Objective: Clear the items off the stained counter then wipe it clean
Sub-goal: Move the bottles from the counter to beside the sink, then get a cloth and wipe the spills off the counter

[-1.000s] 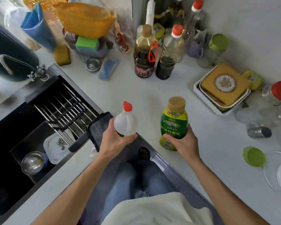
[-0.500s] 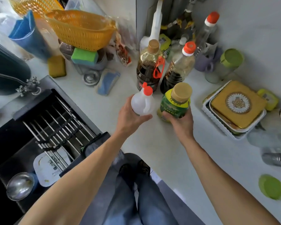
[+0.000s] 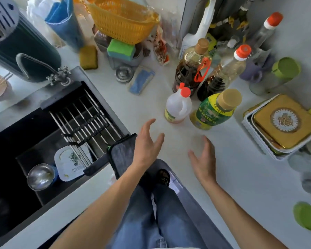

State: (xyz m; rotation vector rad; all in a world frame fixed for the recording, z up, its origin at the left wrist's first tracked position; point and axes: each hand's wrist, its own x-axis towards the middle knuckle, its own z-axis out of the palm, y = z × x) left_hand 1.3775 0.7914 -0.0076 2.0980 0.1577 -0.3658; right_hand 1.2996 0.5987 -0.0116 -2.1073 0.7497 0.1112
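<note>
The counter (image 3: 223, 173) runs pale and L-shaped around me, and from my head view I see both my hands above its front edge, holding nothing. My left hand (image 3: 147, 144) has its fingers spread and loosely bent, palm turned inward; my right hand (image 3: 204, 159) mirrors it, fingers relaxed and apart. Just past my fingertips stand the white jug (image 3: 177, 108) with a red cap and, right beside it, the green bottle (image 3: 214, 112) with a tan cap, both upright on the counter. Behind them, toward the back corner, stand two dark sauce bottles (image 3: 188, 72), close together. Toward the right edge a white tray (image 3: 258, 141) carries a gold tin (image 3: 284, 121). A loose green lid (image 3: 306, 215) lies near the front right. On the left, the black sink (image 3: 13, 155) holds a ladle (image 3: 40, 176) and a small white dish (image 3: 68, 163), and a dark cloth (image 3: 122, 153) hangs over the sink's edge beside my left wrist. An orange basket (image 3: 122, 20) sits on stacked items at the back, above a green sponge (image 3: 121, 49).
</note>
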